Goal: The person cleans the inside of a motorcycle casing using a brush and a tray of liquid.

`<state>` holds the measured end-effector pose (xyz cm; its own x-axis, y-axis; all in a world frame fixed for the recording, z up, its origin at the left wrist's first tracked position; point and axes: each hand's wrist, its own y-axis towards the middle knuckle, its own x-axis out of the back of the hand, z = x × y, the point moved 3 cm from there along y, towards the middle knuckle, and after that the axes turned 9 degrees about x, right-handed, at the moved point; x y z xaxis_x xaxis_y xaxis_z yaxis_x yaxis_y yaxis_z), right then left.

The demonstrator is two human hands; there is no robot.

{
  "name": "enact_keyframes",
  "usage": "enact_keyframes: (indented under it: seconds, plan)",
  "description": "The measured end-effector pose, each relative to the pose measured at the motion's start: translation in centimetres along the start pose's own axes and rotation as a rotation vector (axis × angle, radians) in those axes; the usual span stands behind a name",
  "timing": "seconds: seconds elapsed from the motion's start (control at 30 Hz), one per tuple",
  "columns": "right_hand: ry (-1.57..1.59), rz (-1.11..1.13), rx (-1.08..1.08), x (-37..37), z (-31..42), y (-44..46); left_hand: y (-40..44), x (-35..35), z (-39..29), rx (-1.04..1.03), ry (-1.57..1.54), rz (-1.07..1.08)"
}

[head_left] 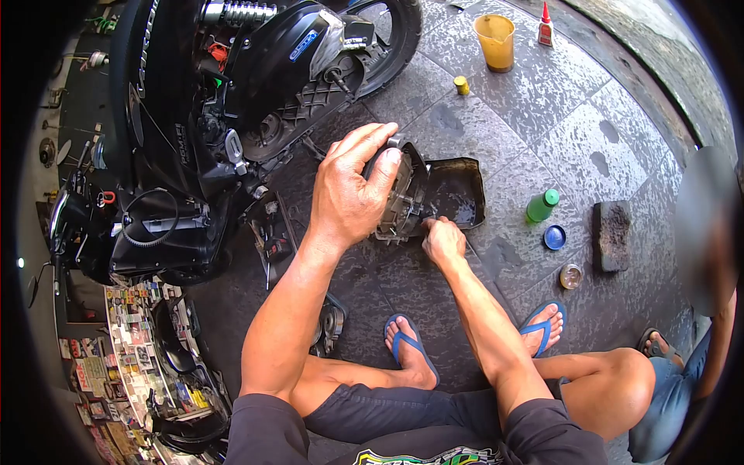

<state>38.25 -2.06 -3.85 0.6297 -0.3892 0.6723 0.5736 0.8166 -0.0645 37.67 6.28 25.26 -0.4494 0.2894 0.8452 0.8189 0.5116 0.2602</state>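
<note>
A metal engine part (pixel 401 203) rests low on the tiled floor in front of me, beside and partly over a black rectangular pan (pixel 456 190) with a wet-looking inside. Above the part's left side is my left hand (pixel 353 186), its thumb and fingers closed around a small grey metal piece (pixel 394 142). The hand covers much of the engine part. My right hand (pixel 445 243) is closed at the part's lower right edge, near the pan's front corner. What its fingers grip is hidden.
A black scooter (pixel 256 101) stands at the left, with a tool tray (pixel 275 240) beside it. To the right are a green bottle (pixel 542 205), blue lid (pixel 554 237), small jar (pixel 571 276) and dark block (pixel 611 236). Farther back stands a yellowish jug (pixel 496 45). Another person (pixel 709 341) sits at right.
</note>
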Motion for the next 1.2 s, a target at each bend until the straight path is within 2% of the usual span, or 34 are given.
enact_keyframes:
  seconds: [0.1,0.17,0.23,0.3,0.37,0.43,0.5,0.57,0.63,0.7,0.77,0.8,0.83,0.9,0.97,1.0,1.03,1.07,1.2]
  plan:
    - [0.351,0.132,-0.140,2.2,-0.6,1.2,0.0,0.4,0.8,-0.009,-0.053,-0.029]
    - [0.714,0.252,0.017,3.1,-1.4,2.1,0.0,1.0,1.4,0.003,-0.077,-0.015]
    - [0.882,0.347,0.066,4.3,-1.1,2.5,-0.1,1.7,1.7,0.024,-0.087,0.019]
    - [0.823,0.372,0.083,4.4,-1.3,2.9,0.0,2.1,2.5,0.000,-0.080,0.029]
    - [0.355,0.340,-0.024,3.1,-1.8,3.3,-0.1,2.2,2.9,-0.005,-0.086,0.043]
    - [0.288,0.325,-0.073,3.4,-1.6,2.8,0.0,2.6,3.0,0.012,-0.113,0.056]
    - [1.059,0.264,-0.066,2.1,-2.0,2.8,0.0,2.7,3.4,0.017,-0.107,0.053]
    - [1.059,0.292,-0.032,1.4,-1.9,2.7,0.1,2.7,3.4,0.010,-0.100,0.042]
    - [0.327,0.237,-0.105,1.8,-2.2,3.1,0.4,2.5,3.7,0.012,-0.121,0.035]
    - [0.269,0.196,-0.115,2.4,-2.8,3.1,0.8,2.5,3.7,0.049,-0.127,0.020]
    - [0.550,0.067,-0.179,2.4,-3.8,3.1,1.5,2.2,3.8,0.087,-0.104,-0.008]
    - [0.579,-0.007,-0.183,3.8,-3.4,2.6,2.1,2.0,4.3,0.133,-0.075,-0.058]
    - [0.776,-0.118,-0.135,3.2,-4.2,3.0,2.7,1.9,4.8,0.181,-0.046,-0.108]
    - [1.150,-0.124,-0.347,3.5,-5.7,2.6,4.3,1.4,6.3,0.303,-0.022,-0.199]
    - [0.872,-0.230,-0.314,3.8,-7.8,3.0,6.4,1.1,8.3,0.434,0.019,-0.247]
    - [0.811,-0.219,-0.281,4.0,-8.7,3.2,7.4,1.2,8.5,0.434,0.014,-0.259]
    - [0.963,-0.209,-0.318,6.0,-7.6,2.5,8.2,1.2,8.9,0.539,0.048,-0.217]
    - [0.967,-0.237,-0.316,6.5,-7.7,2.4,8.8,1.2,9.3,0.645,0.080,-0.175]
    - [1.019,-0.282,-0.222,7.6,-8.1,2.1,10.8,1.1,11.7,0.731,0.151,-0.158]
